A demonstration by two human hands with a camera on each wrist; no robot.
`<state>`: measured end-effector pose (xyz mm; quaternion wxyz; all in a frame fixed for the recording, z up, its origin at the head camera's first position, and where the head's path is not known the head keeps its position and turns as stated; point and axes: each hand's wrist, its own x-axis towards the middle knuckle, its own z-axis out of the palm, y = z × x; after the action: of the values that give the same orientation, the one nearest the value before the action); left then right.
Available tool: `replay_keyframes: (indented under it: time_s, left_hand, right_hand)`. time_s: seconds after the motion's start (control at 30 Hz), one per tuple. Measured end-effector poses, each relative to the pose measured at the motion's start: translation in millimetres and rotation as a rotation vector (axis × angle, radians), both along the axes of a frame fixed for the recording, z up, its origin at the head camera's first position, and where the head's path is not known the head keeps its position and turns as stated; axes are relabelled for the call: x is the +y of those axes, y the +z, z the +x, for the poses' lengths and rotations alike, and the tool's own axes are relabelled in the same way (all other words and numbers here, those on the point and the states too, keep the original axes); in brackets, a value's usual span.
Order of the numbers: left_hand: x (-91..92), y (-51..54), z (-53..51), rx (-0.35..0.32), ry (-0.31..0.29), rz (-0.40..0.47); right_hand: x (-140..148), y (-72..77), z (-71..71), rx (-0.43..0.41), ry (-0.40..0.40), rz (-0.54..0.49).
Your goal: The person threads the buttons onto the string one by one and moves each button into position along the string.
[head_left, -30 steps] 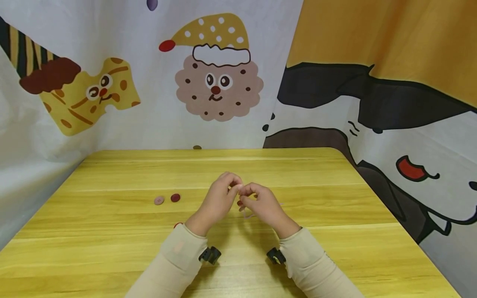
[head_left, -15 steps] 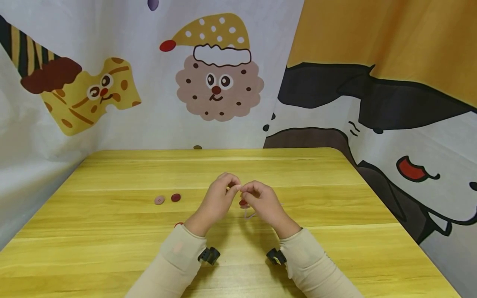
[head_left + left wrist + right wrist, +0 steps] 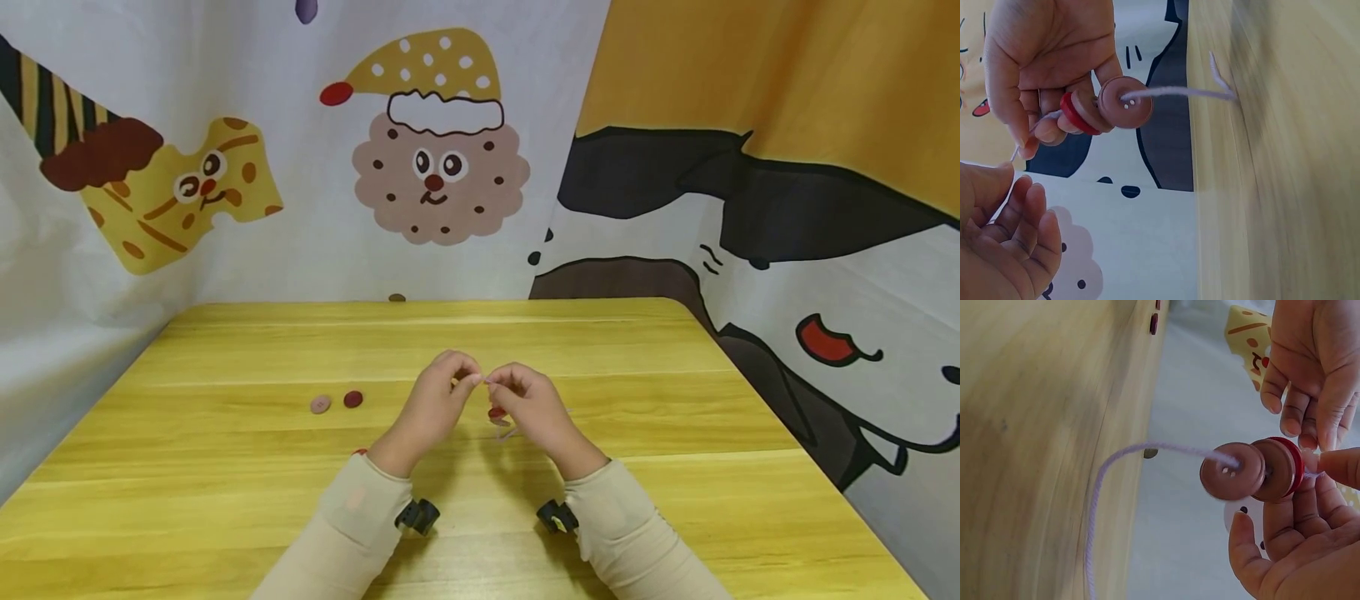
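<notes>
Between thumb and finger, my left hand pinches the end of a thin pale purple string. My right hand pinches the same string close by, a short stretch running between the two hands. Below the right fingers, several buttons hang threaded on it: a pinkish-brown one at the outer end, another brown one behind, and a red one nearest the fingers. Past the outer button the string trails down toward the table. Fingertips of both hands nearly meet in the right wrist view.
On the wooden table, a pink button and a dark red button lie left of the hands. Part of a red thing shows beside the left sleeve. A printed cloth hangs behind the table.
The threaded buttons have shifted slightly right beneath my right fingers. My left hand has moved a little left, and more string shows between the fingertips.
</notes>
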<state>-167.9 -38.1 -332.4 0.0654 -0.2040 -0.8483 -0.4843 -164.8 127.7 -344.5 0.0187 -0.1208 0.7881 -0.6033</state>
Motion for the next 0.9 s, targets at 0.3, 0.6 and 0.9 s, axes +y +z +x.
replay_keyframes:
  time_s: [0.3, 0.6, 0.9]
  left_hand:
    - [-1.7, -4.4, -2.3, -0.003, 0.003, -0.032]
    - [-2.1, -5.2, -3.5, -0.01, -0.002, -0.032]
    - [-4.5, -3.2, -2.1, -0.012, -0.012, -0.027]
  right_hand:
    - [3.5, 0.6, 0.7, -0.01, 0.038, 0.008]
    - [3.2, 0.9, -0.2, -0.031, 0.028, 0.022]
    - [3.9, 0.1, -1.4, -0.01, 0.026, 0.032]
